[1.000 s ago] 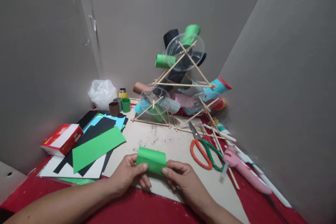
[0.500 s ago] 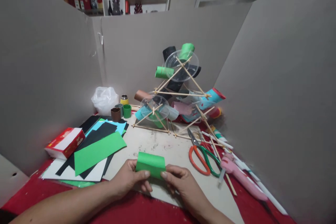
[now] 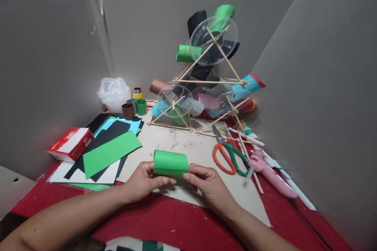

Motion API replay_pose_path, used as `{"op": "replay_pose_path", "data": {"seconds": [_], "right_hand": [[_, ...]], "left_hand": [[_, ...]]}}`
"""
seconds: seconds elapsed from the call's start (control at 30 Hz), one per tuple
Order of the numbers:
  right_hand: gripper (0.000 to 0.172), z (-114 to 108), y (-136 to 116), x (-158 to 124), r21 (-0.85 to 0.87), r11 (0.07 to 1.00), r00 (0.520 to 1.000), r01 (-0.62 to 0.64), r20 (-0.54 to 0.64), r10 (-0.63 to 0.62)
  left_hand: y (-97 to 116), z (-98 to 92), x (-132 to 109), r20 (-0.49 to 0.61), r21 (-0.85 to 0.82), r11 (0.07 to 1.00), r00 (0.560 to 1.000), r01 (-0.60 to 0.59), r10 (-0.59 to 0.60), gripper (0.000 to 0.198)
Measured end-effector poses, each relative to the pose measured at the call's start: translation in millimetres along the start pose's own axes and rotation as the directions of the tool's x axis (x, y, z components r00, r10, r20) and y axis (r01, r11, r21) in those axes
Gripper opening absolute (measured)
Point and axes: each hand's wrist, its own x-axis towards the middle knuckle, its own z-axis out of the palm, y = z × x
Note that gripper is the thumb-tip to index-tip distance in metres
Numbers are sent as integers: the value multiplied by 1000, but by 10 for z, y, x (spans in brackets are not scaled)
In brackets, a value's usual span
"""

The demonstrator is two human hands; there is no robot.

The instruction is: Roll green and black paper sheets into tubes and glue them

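A piece of green paper (image 3: 171,162), curled into a tube, is held above the grey board (image 3: 188,194). My left hand (image 3: 144,182) grips its left end, with the thumb low in front and fingers partly hidden behind the paper. At the other end, my right hand (image 3: 207,184) pinches the lower right corner between thumb and fingers. To the left, a flat green sheet (image 3: 110,155) lies on black paper (image 3: 110,145). Scissors (image 3: 229,155) with one orange and one green handle rest right of my right hand, beside a pink glue gun (image 3: 269,174).
Stick frames (image 3: 212,81) with clear plastic discs (image 3: 203,41) and paper tubes stand at the back. A red tissue box (image 3: 70,144), a white plastic bag (image 3: 114,93) and small paper rings (image 3: 128,111) are on the left. White rods (image 3: 297,192) run along the right wall.
The camera view has tilted down, and the wall shelves are out of sight. The green paper now shows a rounder curl, and my left thumb has slid to its lower edge.
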Motion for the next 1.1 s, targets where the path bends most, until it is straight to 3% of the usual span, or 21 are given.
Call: {"op": "replay_pose_path", "data": {"seconds": [0.23, 0.47, 0.57, 0.77, 0.93, 1.1], "right_hand": [[7, -17, -76, -56, -91, 973, 977, 210, 64, -205], [9, -13, -87, -83, -136, 943, 952, 303, 85, -294], [9, -1, -89, -77, -155, 954, 966, 257, 71, -249], [23, 19, -64, -53, -111, 993, 999, 34, -14, -35], [31, -5, 16, 15, 1, 997, 994, -78, -78, 77], [32, -72, 127, -29, -54, 992, 993, -117, -32, 115]], "left_hand": [[44, 18, -48, -8, 179, 977, 993, -113, 116, 22], [25, 27, -64, 27, 256, 940, 973, -227, 227, 18], [5, 22, -57, -11, 208, 965, 986, -160, 166, 24], [-27, 19, -11, -75, 41, 994, 992, 105, -101, 42], [-14, 1, 29, -69, -19, 991, 988, 134, -135, 48], [-70, 36, 44, -100, -80, 989, 987, 122, -129, 52]]}}
